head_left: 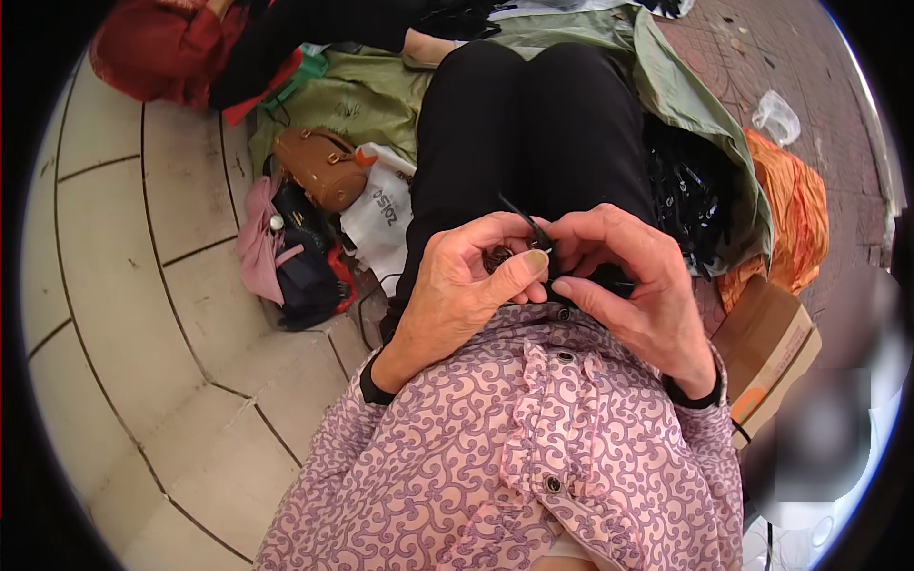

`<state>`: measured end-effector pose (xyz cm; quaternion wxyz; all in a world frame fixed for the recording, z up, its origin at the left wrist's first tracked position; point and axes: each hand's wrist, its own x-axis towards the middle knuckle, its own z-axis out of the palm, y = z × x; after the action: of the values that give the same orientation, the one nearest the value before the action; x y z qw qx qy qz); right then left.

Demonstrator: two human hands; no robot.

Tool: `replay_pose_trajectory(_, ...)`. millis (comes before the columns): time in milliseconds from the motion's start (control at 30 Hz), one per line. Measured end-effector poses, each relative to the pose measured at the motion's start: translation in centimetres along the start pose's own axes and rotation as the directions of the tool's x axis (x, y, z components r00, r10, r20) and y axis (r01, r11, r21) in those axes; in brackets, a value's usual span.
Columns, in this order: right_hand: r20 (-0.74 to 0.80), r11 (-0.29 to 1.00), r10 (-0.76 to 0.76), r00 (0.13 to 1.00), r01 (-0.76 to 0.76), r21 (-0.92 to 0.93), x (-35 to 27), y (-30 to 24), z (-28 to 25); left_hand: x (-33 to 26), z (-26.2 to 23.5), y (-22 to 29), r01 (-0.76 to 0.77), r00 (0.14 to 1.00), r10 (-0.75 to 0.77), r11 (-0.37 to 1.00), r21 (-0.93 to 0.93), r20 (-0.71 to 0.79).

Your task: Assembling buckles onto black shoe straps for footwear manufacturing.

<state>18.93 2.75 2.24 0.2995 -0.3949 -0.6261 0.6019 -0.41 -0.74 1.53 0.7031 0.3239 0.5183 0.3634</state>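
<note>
My left hand [455, 274] and my right hand [640, 278] meet above my lap, close to my shirt front. Between their fingertips is a small black piece [540, 236] with a thin pointed end sticking up to the left; its exact kind is too small to make out. My left thumb lies bent across it, and the fingers of that hand curl around a dark, shiny coiled bit [496, 257]. My right index finger and thumb close in from the other side. More black stuff shows under my right palm, partly hidden by the fingers.
Glossy black pieces [687, 195] lie in a heap right of my legs, on a green sheet [700, 105]. Beyond are an orange sack [790, 205] and a cardboard box [766, 338]. Left are a brown bag [319, 167], a pink cloth [259, 243] and a person in red [157, 48].
</note>
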Motion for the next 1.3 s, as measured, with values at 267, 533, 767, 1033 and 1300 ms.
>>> replay_pose_trajectory(267,-0.025,0.951,0.166,0.986,-0.154,0.267,1.8,0.4,2.4,0.4,-2.7,0.7,0.0,0.998,0.003,0.998,-0.056,0.055)
replay_pose_trajectory(533,0.038,0.924,0.233,0.972,-0.233,0.303,2.8,0.3,1.9,1.2,-3.5,0.3,-0.063,0.997,0.053,0.981,0.183,0.059)
replay_pose_trajectory(767,0.026,0.816,0.318,0.948,-0.288,0.501,2.8,-4.4,2.1,0.4,-2.1,2.7,-0.266,0.964,0.258,0.946,0.184,0.066)
replay_pose_trajectory(1033,0.012,0.789,0.365,0.931,-0.316,0.527,5.0,-3.8,1.1,2.3,-3.7,3.5,-0.166,0.986,0.166,0.986,-0.007,0.024)
replay_pose_trajectory(1300,0.043,0.783,0.446,0.894,-0.413,0.465,7.1,-3.1,2.1,4.0,-6.7,2.2,-0.146,0.989,0.146,0.986,-0.076,-0.003)
